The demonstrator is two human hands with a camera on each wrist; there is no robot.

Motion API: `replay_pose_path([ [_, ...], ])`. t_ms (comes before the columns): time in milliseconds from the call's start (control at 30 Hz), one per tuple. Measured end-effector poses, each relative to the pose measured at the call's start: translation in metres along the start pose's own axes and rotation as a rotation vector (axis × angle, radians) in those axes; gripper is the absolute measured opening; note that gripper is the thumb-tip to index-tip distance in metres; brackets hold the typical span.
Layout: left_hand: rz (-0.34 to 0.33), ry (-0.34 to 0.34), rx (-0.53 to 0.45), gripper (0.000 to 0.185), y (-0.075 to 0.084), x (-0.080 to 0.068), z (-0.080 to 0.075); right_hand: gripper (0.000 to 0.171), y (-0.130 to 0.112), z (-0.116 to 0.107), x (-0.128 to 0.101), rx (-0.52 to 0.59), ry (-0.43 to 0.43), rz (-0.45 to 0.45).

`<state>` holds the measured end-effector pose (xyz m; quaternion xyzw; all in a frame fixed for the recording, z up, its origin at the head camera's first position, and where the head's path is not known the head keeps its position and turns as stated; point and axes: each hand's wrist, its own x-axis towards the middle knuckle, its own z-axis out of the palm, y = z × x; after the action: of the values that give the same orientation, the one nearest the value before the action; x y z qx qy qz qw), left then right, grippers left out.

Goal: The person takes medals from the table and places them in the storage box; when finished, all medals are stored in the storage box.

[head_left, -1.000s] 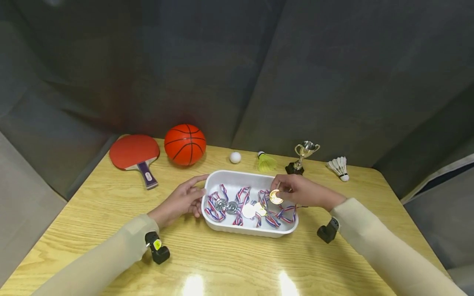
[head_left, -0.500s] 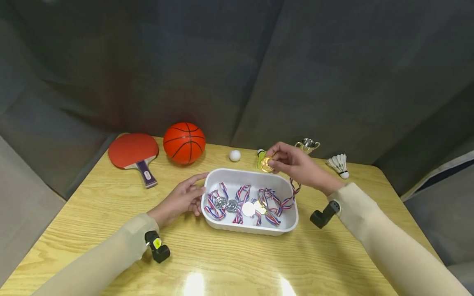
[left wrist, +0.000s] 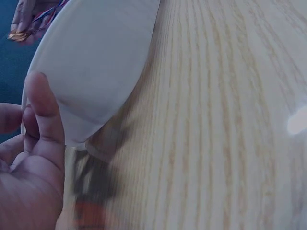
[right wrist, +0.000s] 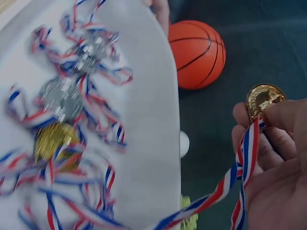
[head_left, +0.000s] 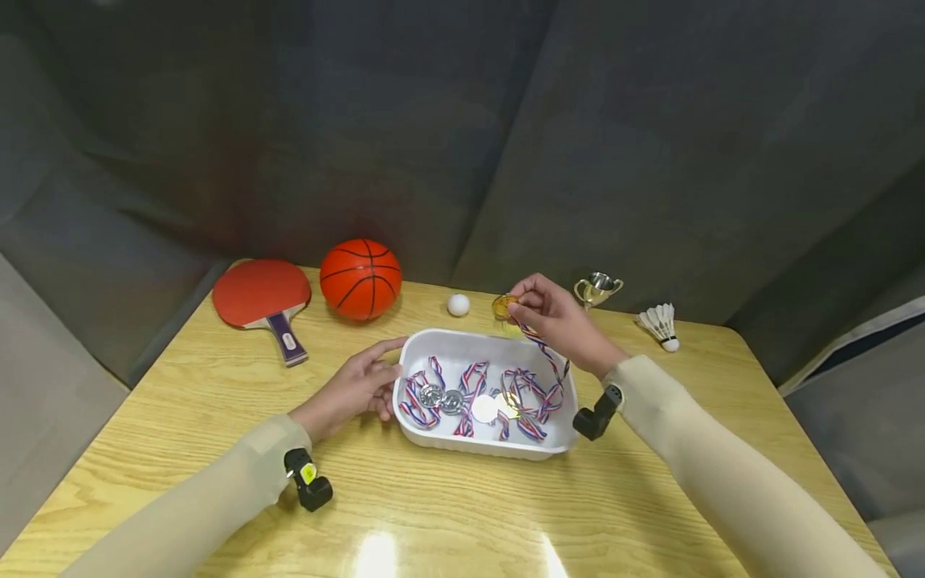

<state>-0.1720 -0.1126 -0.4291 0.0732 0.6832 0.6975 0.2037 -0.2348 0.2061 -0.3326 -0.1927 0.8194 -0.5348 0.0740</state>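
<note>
A white plastic tub [head_left: 470, 447] stands on the wooden table, holding silver medals [head_left: 453, 402] and gold medals [head_left: 508, 405] on red, white and blue ribbons. My left hand [head_left: 350, 395] grips the tub's left end, its digits curled about the rim in the left wrist view. Beyond the tub's back rim, my right hand [head_left: 555, 319] pinches another gold medal [right wrist: 262, 99] between thumb and fingers. Its striped ribbon [right wrist: 225, 184] trails down over the rim into the tub. Behind the held medal, a yellow shuttlecock [right wrist: 189, 213] is mostly hidden in the head view.
Along the table's back stand a red table tennis bat [head_left: 262, 295], an orange basketball [head_left: 360, 279], a white ball [head_left: 458, 305], a small trophy cup [head_left: 597, 290] and a white shuttlecock [head_left: 660, 327]. A dark cloth [head_left: 462, 144] hangs behind.
My right hand has lifted the gold medal out of the tub and carried it back and left past the rim, drawing its ribbon along. The left hand keeps its hold on the tub.
</note>
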Motion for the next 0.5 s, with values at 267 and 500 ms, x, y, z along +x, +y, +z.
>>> replay_pose_path([
  [267, 0.000, 0.000, -0.012, 0.057, -0.004, 0.003, 0.002, 0.018, 0.016, 0.016, 0.004, 0.093, -0.036, 0.059],
  [500, 0.001, 0.011, -0.008, 0.056, -0.001, 0.003, 0.000, 0.015, 0.038, 0.010, -0.012, -0.047, -0.160, 0.128],
])
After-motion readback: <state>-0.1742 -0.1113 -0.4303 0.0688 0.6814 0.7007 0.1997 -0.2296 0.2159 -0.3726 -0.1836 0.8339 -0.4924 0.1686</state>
